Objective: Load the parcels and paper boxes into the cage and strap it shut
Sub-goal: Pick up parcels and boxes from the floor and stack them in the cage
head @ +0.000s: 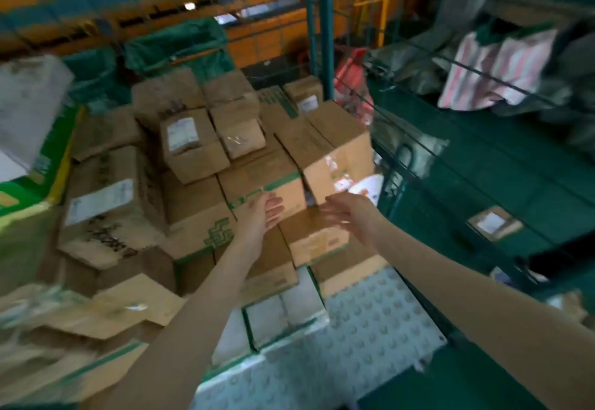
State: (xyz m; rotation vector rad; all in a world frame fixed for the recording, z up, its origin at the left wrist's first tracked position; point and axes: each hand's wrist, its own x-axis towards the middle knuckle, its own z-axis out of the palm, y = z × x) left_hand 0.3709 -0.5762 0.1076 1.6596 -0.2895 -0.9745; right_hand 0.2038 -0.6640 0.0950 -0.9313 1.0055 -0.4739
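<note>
Boxes [106, 203] heaped loosely at left, already in the cage [325, 39]. Left hand [257, 216] flat, fingers straight, on the taped box [264, 181]; right hand [349, 213] spread, gripping nothing, just over the small box [312, 236]. Might slide off toward its wall if bumped, sitting tilted.

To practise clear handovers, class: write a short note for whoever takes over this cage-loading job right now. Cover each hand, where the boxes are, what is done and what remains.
Left hand: open, holds nothing, fingers at the front edge of the green-taped box; blur hides whether they touch.
Right hand: open and empty, over the small box.
Boxes: the cardboard stack stands beside the green cage frame; a striped bag hangs beyond it on the right.
Done: many boxes stacked.
Left: settle the front boxes, then strap the cage. No strap in view.
</note>
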